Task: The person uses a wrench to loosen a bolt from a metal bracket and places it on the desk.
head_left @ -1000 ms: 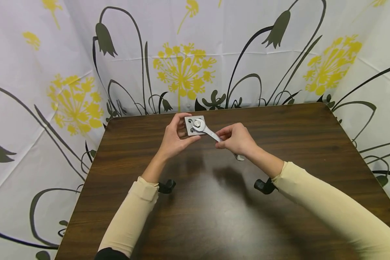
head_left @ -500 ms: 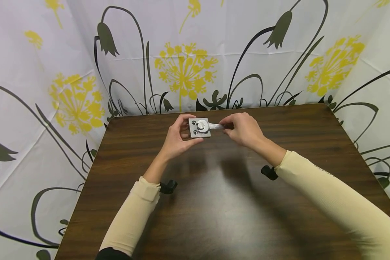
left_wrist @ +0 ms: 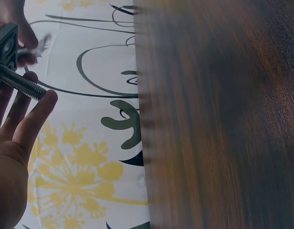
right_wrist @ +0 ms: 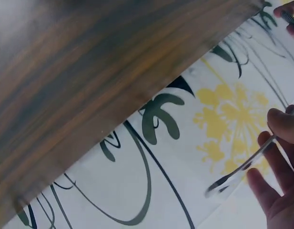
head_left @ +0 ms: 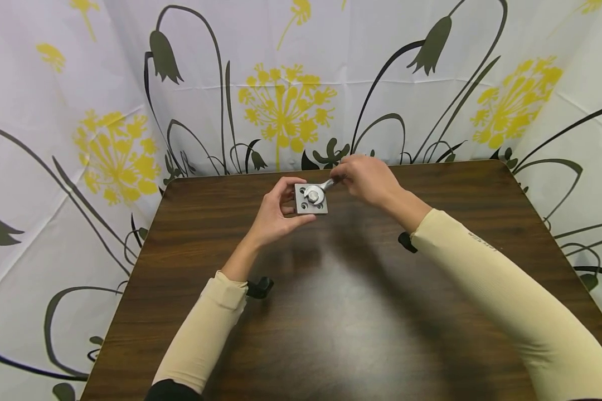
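My left hand (head_left: 273,217) grips a square grey metal plate (head_left: 312,211) with holes by its edges, above the table. A hex bolt head (head_left: 313,196) stands on the plate's upper face. From the other side of the plate sticks the bolt's threaded shank (left_wrist: 23,85), one left fingertip at its end in the left wrist view. A silver wrench (head_left: 328,184) has one end around the bolt head, its handle slanting to the upper right. My right hand (head_left: 368,179) pinches that handle; the wrench's free end (right_wrist: 216,187) extends past the fingers in the right wrist view.
The dark wood-grain table (head_left: 341,334) lies below both hands. Behind its far edge hangs a white curtain (head_left: 381,33) with yellow and grey flower prints. Black mounts (head_left: 261,288) jut from both wrists.
The right hand has swung the wrench counterclockwise, its handle going from lower right to upper right. The plate has shifted slightly right in the left hand's grip.
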`<state>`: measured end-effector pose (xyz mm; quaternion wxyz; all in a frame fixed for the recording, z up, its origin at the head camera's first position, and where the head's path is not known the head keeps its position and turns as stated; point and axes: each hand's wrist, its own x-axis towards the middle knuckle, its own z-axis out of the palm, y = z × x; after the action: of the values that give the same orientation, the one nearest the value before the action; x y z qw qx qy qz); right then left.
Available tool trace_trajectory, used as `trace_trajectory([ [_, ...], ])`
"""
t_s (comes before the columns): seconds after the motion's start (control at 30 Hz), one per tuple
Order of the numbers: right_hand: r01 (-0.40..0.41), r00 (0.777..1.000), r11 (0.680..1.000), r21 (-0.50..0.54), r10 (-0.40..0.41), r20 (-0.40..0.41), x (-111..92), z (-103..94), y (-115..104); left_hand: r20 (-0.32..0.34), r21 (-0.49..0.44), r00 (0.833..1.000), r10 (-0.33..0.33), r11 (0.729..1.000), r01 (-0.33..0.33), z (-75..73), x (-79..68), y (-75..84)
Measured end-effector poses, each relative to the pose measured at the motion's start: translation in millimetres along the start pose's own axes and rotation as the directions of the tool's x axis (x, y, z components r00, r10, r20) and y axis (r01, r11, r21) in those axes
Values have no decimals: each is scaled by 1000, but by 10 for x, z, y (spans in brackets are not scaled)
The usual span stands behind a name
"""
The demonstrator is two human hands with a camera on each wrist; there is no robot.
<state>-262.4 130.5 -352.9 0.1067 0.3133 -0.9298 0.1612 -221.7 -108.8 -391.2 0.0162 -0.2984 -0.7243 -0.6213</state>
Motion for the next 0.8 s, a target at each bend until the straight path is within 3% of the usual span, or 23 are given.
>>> trace_trajectory([
  [0.23,127,989,989,-79,-132,-61,158,51,-16,23,-14,1000,7,1000,-6,-5,1,-66],
  [0.4,242,955,955,-169,-266,-134,244,58,-27,31,-6,1000,2,1000,-2,-13,15,-256],
  [0.6,331,906,895,-297,-390,-165,307,21,-18,48,-18,998,34,999,-33,5,30,-315],
  [0.7,316,904,893,-322,-386,-184,272,-26,-23,44,-23,998,44,999,-43,4,21,-329],
  [0.8,257,922,918,-301,-327,-208,196,-96,-12,31,-21,999,37,999,-36,-5,21,-329],
])
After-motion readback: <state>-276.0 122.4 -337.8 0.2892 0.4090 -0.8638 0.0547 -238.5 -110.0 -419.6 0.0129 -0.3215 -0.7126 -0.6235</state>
